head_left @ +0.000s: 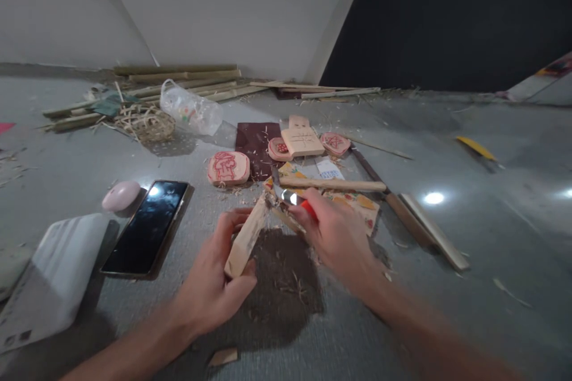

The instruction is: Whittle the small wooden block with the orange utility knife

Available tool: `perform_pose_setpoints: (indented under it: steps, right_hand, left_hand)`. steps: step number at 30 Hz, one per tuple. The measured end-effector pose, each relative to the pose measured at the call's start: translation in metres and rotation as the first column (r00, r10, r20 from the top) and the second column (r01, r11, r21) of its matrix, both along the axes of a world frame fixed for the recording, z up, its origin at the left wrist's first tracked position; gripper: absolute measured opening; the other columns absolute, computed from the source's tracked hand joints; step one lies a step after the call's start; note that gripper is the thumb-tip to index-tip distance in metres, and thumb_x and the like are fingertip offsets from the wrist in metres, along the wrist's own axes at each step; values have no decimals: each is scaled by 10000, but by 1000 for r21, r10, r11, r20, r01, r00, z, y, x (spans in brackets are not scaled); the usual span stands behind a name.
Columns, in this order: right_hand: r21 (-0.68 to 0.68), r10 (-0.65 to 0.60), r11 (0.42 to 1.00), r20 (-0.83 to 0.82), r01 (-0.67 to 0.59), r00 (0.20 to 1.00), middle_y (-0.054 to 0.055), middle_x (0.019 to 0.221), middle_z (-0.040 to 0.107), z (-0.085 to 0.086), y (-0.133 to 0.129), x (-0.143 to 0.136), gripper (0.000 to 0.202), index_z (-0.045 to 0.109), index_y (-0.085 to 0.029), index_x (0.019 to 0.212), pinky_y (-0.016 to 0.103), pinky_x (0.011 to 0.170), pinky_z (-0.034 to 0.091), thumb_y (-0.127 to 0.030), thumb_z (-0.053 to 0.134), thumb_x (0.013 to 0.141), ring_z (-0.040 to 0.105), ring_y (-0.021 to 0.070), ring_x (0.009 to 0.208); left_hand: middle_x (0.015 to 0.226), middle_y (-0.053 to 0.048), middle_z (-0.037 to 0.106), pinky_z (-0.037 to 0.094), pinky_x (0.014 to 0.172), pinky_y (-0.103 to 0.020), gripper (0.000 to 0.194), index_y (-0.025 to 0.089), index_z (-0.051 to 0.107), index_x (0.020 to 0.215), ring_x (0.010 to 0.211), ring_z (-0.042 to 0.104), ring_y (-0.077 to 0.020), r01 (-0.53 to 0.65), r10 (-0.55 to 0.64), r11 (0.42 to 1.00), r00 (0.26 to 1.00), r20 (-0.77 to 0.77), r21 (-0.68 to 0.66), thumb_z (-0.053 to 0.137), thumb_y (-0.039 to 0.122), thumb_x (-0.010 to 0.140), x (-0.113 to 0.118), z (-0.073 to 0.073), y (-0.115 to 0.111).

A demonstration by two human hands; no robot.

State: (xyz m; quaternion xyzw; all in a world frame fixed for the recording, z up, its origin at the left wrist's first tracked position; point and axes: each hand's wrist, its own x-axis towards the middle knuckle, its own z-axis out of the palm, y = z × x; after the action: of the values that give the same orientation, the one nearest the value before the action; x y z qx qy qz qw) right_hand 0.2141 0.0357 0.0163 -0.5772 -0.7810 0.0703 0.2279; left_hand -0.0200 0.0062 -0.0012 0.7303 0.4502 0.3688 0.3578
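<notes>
Pale squared wooden block (pixel 248 238) is in the left hand (pixel 214 286), in front of the person and over the grey floor (pixel 447 309). Its long axis runs obliquely, from a near end at the lower left to a far end at the upper right, so the far end points away from the person and somewhat to the right. How steeply it tilts up or down is hard to tell. The block is elongated, with flat, light cream sides meeting along clear edges; the near end looks bluntly cut, while the far end is rough, narrower and darker, with ragged fibres. Darker streaks mark the upper side towards that end. The left fingers are closed around the block, the thumb at its near end and the other fingers along its left side. The right hand (pixel 342 241) has its fingers closed on a red-handled knife (pixel 308 208), whose shiny metal blade points left towards the rough end; whether the blade touches the wood is unclear. Just beyond lies a pale wooden-handled hammer (pixel 333 184) with a dark head, and farther off to its left is an oval wooden piece with a red drawing (pixel 229 168).
</notes>
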Motion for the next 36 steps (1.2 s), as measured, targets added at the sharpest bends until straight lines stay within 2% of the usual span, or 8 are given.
perform_pose_setpoints:
  steps: [2,5,8,14,22,25,31,36]
  right_hand:
    - [-28,8,1000,-59,-9,998,-23,631,545,0,3,3,490,497,-225,846,289,585,237,-617,348,1099,467,147,568]
    - [-95,107,988,-168,-124,980,-28,660,553,0,3,4,480,511,-222,858,282,604,275,-595,339,1107,483,141,590]
    - [-156,180,966,-169,-206,969,-30,683,559,1,-1,0,473,535,-221,870,283,616,274,-579,340,1110,498,142,616]
    - [-191,186,962,-78,-197,980,-21,680,566,0,-1,-2,487,542,-222,856,289,612,246,-580,331,1111,492,150,620]
    - [-38,109,994,85,-106,990,9,674,620,2,-6,-7,545,586,-207,883,301,576,198,-624,309,1101,513,155,569]
    - [3,73,997,128,-74,989,28,711,664,4,-7,-7,533,611,-204,916,305,576,197,-613,324,1103,557,166,590]
    - [15,-50,999,35,49,998,16,686,650,8,9,11,484,625,-209,945,306,596,241,-595,377,1099,547,169,595]
    - [-49,110,992,-130,-117,985,-10,676,589,7,5,10,475,576,-218,891,295,615,293,-584,360,1103,519,152,612]
  left_hand:
    - [1169,-73,596,583,897,-447,586,300,455,1366,995,639,-250,0,0,1000,1000,3,9,537,138,809,0,1,0]
    - [1213,-79,604,585,923,-456,594,297,455,1363,1035,647,-254,-1,1,1000,1000,4,12,544,127,802,0,1,0]
    - [1271,-83,609,576,959,-473,599,295,464,1344,1085,645,-261,1,-1,1000,1000,4,15,543,106,781,0,1,0]
    - [1326,-104,614,568,985,-495,591,271,467,1325,1169,650,-289,7,-7,999,1000,-14,39,538,93,766,1,3,0]
    - [1300,-84,599,577,941,-471,661,296,416,1380,1118,657,-270,11,-7,998,997,-78,56,514,108,755,1,3,-2]
    - [1361,-108,565,570,958,-487,620,285,395,1367,1175,645,-289,12,0,996,991,-133,91,516,126,780,0,3,-2]
    - [1436,-152,532,581,949,-482,624,266,367,1353,1246,628,-320,82,-57,982,988,-144,170,534,140,765,-1,4,-5]
    - [1448,-147,539,574,968,-514,615,270,388,1330,1259,629,-329,48,-36,993,993,-114,111,538,135,749,-1,2,-4]
